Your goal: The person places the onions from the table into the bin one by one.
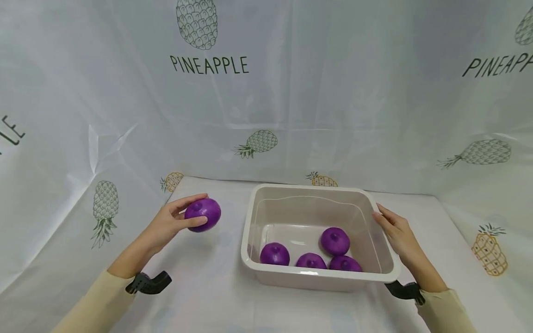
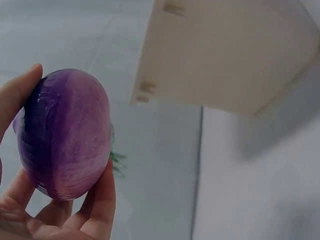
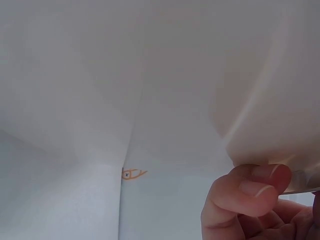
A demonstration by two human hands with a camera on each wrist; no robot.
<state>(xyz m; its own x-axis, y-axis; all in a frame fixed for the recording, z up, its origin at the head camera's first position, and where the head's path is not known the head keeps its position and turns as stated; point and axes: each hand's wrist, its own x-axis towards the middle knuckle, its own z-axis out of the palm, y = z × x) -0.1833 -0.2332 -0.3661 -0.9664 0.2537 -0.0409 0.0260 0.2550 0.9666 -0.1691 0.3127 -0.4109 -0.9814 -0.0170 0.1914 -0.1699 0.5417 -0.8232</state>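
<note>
My left hand (image 1: 171,219) holds a round, glossy purple onion (image 1: 205,213) in the air left of the basin, thumb on one side and fingers on the other. Seen close in the left wrist view, the onion (image 2: 70,132) is dark purple on one half and paler pink-purple on the other. A beige plastic basin (image 1: 308,280) stands in front of me, with several more purple onions (image 1: 335,241) on its floor, mostly toward the near side. The right hand (image 1: 399,231) grips the basin's right rim; in the right wrist view its curled fingers (image 3: 245,192) show at the rim's underside.
A white table surface (image 1: 200,282) lies under the basin. Behind and around it hangs a pale sheet (image 1: 333,101) printed with pineapples and lettering. Black wrist mounts (image 1: 151,283) sit at both cuffs.
</note>
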